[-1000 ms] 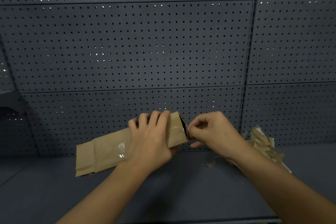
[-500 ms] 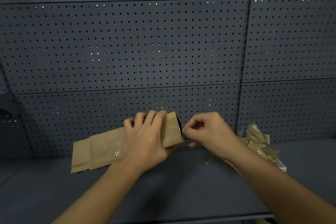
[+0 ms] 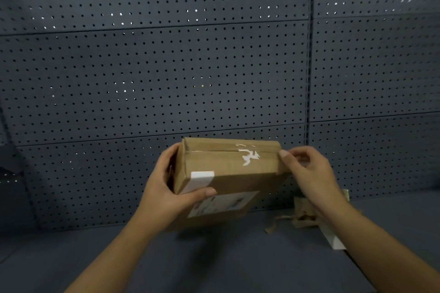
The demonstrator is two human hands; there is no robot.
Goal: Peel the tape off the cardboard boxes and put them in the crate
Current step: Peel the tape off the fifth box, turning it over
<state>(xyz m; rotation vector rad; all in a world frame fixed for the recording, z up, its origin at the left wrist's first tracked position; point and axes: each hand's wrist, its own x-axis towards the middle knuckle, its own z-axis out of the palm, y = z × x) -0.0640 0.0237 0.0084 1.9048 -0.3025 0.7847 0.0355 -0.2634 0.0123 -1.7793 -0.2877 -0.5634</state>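
I have the cardboard box (image 3: 228, 173) held up between both hands, off the shelf. My left hand (image 3: 171, 188) grips its left end, thumb across the front face. My right hand (image 3: 309, 173) pinches at the right edge, fingers curled there. Brown tape looks to be on the top seam, so peeling is not finished. A heap of peeled tape scraps (image 3: 302, 219) lies under my right wrist. No crate in view. Shipping label (image 3: 223, 204) below my left thumb: print too blurred to read.
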